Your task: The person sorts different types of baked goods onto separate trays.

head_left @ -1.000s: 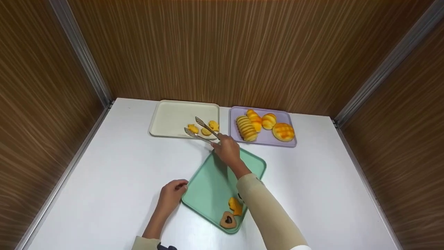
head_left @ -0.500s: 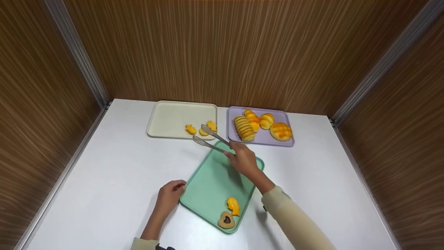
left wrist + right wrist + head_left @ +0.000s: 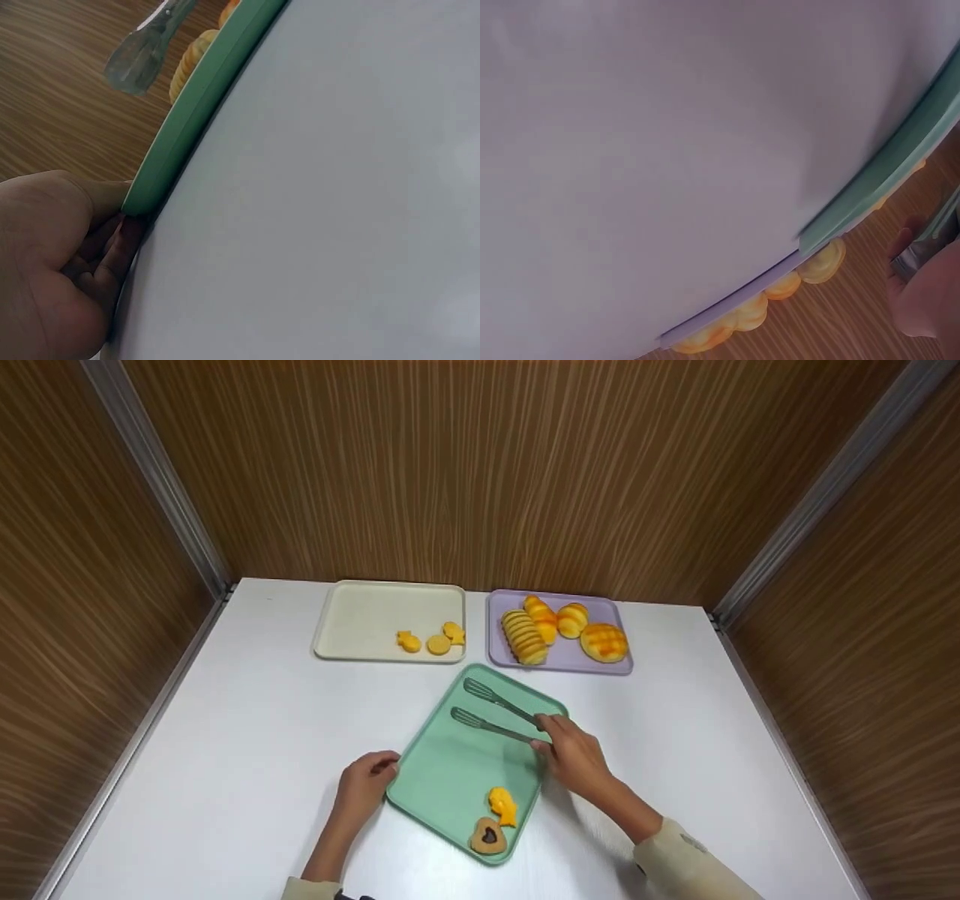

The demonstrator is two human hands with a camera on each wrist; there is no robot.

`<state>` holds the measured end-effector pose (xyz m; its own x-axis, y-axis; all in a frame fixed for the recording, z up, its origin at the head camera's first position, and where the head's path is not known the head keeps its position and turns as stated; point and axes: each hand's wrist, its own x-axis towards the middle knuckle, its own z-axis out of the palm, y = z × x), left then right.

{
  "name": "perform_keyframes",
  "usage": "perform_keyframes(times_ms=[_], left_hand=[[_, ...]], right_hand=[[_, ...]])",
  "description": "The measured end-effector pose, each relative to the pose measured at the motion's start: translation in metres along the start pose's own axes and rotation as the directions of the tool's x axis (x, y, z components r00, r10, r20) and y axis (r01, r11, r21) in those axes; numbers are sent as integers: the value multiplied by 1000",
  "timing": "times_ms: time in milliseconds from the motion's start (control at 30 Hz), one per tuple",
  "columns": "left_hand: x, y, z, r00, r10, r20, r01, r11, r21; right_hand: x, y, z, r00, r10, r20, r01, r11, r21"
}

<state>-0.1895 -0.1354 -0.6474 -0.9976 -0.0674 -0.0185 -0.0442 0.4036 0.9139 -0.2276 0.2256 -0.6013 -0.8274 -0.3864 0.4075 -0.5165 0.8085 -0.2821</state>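
Note:
At the near left side of a tilted green tray (image 3: 442, 780), my left hand (image 3: 361, 786) pinches the rim. The left wrist view shows that thumb (image 3: 109, 196) over the edge and fingers below. My right hand (image 3: 577, 754) grips metal tongs (image 3: 478, 688) by their arms, over the tray's right part. The tongs' two slotted ends stand spread, with nothing between them. On the tray's near corner lie a yellow fish-shaped cookie (image 3: 502, 804) and a heart-shaped cookie (image 3: 489, 838) with a dark centre. Only part of the right hand (image 3: 930, 300) shows in the right wrist view.
Behind, a cream tray (image 3: 367, 615) carries two yellow fish-shaped cookies (image 3: 454, 632) and a round one (image 3: 439, 644). A purple tray (image 3: 559, 658) beside it holds several bread pieces, including a striped roll (image 3: 524, 637). Wood-grain panels (image 3: 480, 472) enclose the white table (image 3: 247, 720).
My right hand has drawn the tongs back from the cream tray, right and toward me, over the green tray. The left hand keeps its hold on the rim. The view shifted slightly.

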Motion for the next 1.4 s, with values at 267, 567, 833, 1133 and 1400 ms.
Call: perform_keyframes(times_ms=[267, 567, 833, 1133, 1400], left_hand=[[1, -1, 2, 1000, -8, 0, 8, 1000, -1], [1, -1, 1, 1000, 1, -9, -1, 1000, -4], [1, -2, 0, 1000, -1, 0, 1, 1000, -9], [1, -2, -1, 1000, -9, 4, 9, 1000, -19], [1, -4, 0, 1000, -7, 5, 7, 1000, -22]], right_hand=[[-29, 4, -20, 998, -58, 9, 58, 998, -1], [-56, 14, -38, 990, -95, 107, 88, 994, 67], [-78, 31, -57, 974, -161, 161, 136, 979, 155], [-81, 39, -71, 955, -235, 183, 215, 969, 122], [-75, 39, -71, 959, -235, 161, 231, 972, 43]])
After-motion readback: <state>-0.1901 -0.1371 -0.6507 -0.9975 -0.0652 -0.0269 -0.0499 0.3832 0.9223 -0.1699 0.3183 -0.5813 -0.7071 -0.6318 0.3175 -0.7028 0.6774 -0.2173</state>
